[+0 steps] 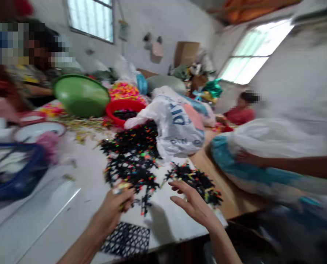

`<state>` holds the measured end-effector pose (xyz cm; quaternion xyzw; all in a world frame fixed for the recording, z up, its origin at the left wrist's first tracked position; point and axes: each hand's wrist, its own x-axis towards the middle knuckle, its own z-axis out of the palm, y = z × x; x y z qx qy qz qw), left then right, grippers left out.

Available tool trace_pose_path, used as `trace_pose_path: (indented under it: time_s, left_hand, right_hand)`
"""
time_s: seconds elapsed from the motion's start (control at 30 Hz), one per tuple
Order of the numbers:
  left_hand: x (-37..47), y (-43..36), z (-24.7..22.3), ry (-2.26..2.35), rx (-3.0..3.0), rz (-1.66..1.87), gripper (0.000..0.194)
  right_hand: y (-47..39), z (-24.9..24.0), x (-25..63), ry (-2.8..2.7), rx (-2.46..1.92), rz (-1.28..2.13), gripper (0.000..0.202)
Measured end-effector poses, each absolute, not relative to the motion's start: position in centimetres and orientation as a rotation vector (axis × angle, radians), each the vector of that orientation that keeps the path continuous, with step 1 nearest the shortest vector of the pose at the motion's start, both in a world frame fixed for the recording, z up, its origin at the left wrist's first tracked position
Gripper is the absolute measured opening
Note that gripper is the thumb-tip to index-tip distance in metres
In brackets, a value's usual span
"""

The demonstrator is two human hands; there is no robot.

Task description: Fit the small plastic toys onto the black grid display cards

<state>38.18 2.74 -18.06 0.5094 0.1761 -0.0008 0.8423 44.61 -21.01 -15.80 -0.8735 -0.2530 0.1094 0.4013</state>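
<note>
My left hand (116, 203) is closed around something small and yellowish, too blurred to name, at the near edge of a pile of black pieces with coloured tips (133, 167). My right hand (189, 203) hovers over the white table (163, 216) with its fingers spread and nothing in them. Just beyond its fingers lies a smaller heap of similar black pieces (199, 181). Below my left hand, a black lattice sheet (127, 240) rests at the table's front edge.
A printed white bag (177, 124) stands behind the piles, beside a red basin (125, 106) and a green basin (81, 95). At left is a blue basket (20, 176). Another person's arm (295, 167) reaches onto a large bag (262, 146) at right. Two other people sit farther back.
</note>
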Motion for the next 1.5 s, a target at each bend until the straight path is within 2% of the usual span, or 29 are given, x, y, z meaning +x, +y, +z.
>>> trace_pose_path:
  time_s: [0.1,0.23,0.4,0.57,0.77,0.97,1.07,1.27,1.37,1.5]
  left_hand:
    - [37.6,2.1,-19.1,0.336,1.091,0.032,0.034]
    - [37.5,1.5,-20.4,0.343,1.266,0.087,0.026]
    - [36.6,2.1,-21.5,0.302,1.340,0.121,0.032]
    - [36.6,1.6,-22.5,0.187,1.401,0.090,0.034]
    - [36.9,0.4,-22.5,0.165,1.482,0.039,0.042]
    - [36.9,-0.3,-22.6,0.092,1.887,0.291,0.031]
    - [36.0,-0.8,-23.9,0.020,2.125,0.402,0.031]
    - [35.3,-2.1,-26.4,-0.015,2.134,0.160,0.030]
    - [36.2,-1.1,-26.1,-0.004,2.049,0.061,0.035]
    - [37.1,1.1,-25.5,0.438,1.700,0.013,0.037]
  right_hand:
    - [-14.3,-17.7,44.1,-0.629,-1.836,0.415,0.036]
    - [-10.4,-20.1,43.1,-0.436,-1.618,0.304,0.028]
    - [-11.7,-20.2,42.2,-0.269,-1.611,0.125,0.022]
    - [-12.2,-21.3,41.3,-0.211,-1.559,0.250,0.027]
    - [-12.7,-21.9,41.1,-0.177,-1.593,0.180,0.028]
    - [-12.6,-21.8,40.3,-0.106,-1.701,0.020,0.024]
    - [-11.8,-22.5,39.2,-0.057,-1.768,-0.039,0.025]
    - [-14.1,-24.7,40.4,-0.042,-1.763,0.149,0.032]
    - [-20.1,-24.0,45.0,0.081,-2.061,0.097,0.037]
    - [-23.0,-23.1,51.3,0.295,-2.784,-0.128,0.040]
